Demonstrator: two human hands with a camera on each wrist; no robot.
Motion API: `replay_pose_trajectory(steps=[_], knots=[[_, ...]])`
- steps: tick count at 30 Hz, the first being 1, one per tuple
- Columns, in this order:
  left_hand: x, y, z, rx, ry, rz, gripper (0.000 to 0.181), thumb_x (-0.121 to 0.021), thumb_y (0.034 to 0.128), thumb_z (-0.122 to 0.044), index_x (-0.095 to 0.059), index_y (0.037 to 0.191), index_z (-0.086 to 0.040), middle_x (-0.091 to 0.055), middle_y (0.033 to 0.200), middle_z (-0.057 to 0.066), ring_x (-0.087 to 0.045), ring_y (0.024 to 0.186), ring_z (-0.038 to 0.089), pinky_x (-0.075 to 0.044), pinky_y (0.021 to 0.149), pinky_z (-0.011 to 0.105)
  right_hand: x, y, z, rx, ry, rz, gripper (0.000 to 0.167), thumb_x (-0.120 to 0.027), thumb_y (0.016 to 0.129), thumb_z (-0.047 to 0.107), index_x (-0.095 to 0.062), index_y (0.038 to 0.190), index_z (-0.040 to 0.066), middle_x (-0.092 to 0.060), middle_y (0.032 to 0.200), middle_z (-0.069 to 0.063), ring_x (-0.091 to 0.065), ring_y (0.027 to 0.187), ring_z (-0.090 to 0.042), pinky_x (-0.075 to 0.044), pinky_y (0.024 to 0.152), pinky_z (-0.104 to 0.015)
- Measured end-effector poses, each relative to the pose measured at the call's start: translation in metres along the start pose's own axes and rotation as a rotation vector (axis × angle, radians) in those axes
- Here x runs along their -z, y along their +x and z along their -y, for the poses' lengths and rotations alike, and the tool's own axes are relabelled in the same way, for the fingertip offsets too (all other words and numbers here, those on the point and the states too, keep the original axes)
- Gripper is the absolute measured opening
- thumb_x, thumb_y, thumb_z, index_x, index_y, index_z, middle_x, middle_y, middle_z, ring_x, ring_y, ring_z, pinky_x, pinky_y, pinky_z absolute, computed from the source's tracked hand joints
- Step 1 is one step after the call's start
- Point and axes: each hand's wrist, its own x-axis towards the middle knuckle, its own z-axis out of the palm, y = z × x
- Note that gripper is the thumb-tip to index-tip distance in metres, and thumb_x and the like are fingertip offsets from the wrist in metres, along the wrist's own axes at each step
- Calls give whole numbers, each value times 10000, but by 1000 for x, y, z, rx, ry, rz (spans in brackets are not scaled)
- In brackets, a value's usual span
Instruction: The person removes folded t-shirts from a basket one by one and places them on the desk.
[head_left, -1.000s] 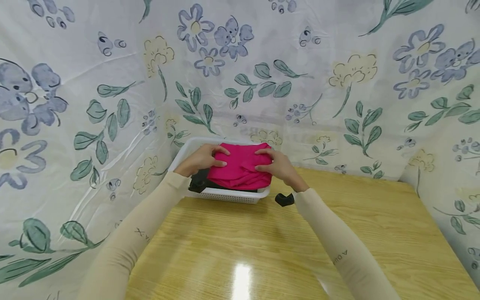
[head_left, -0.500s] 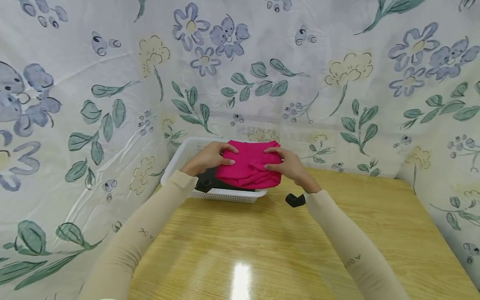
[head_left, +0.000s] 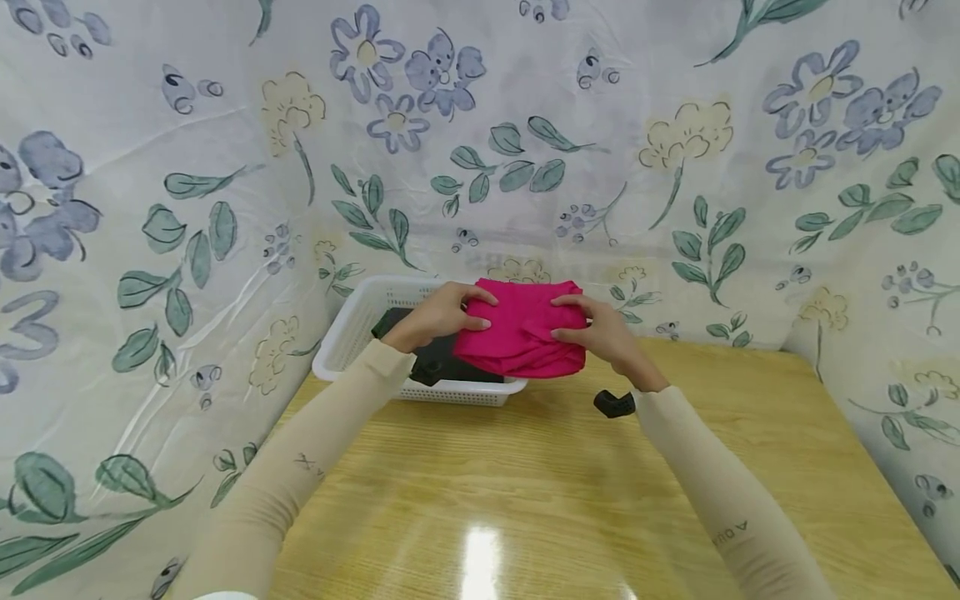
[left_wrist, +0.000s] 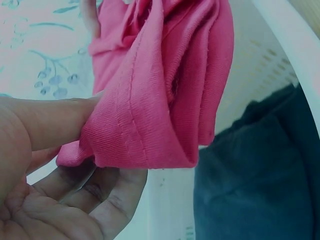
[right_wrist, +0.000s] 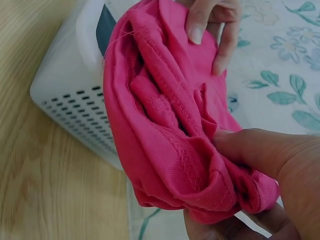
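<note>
A folded pink garment [head_left: 521, 329] is held up between both hands, over the right side of a white perforated plastic basket [head_left: 450, 392]. My left hand [head_left: 437, 315] grips its left edge, thumb on the near face and fingers beneath, as the left wrist view shows. The right hand [head_left: 606, 333] pinches the opposite edge; in the right wrist view its thumb [right_wrist: 250, 145] presses into the layered, stitched folds. Dark folded cloth [left_wrist: 255, 170] lies inside the basket, below the pink garment. What kind of garment the pink one is cannot be told.
The basket stands on a wooden table [head_left: 570, 500], near the back left. A floral-patterned sheet [head_left: 480, 125] hangs behind and along the sides. Black wrist mounts [head_left: 613, 404] sit at the wrists.
Both hands have carried the pink garment up and to the right, from inside the basket to partly beyond its right rim. More of the dark cloth in the basket now shows.
</note>
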Motion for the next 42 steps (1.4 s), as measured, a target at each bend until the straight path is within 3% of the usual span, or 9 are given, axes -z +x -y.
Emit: replay_pose_trajectory(steps=[9,25,34,42], knots=[[-18,10,-15,-15,-31,27,406,-742,947,-92,-678,1348,-99,-554,1381,127,-515,1110,276,-526,804,325,19,-10,-15,-6,-6,-19,506,-798,925,214,-618,1397,216,-549,1418,-108,-562,1176,-290,-527,813,-342],[-52,32,-34,-72,-34,88,386,-735,938,-37,-699,1319,-83,-584,1331,118,-567,1057,260,-563,781,305,46,-29,-41,-55,-54,-29,524,-770,948,206,-584,1438,176,-518,1466,-158,-547,1218,-338,-519,806,-326],[-70,43,-43,-104,33,124,398,-733,942,-40,-692,1335,-88,-607,1353,103,-503,924,186,-469,731,260,57,-36,-59,-68,-70,-36,535,-769,951,218,-575,1447,165,-521,1456,-171,-538,1194,-337,-507,783,-317],[-91,54,-49,-112,119,151,399,-732,937,-48,-692,1332,-81,-584,1379,114,-542,1105,215,-493,854,289,60,-42,-79,-86,-92,-56,522,-774,943,174,-591,1429,127,-514,1455,-185,-531,1229,-367,-525,816,-324]])
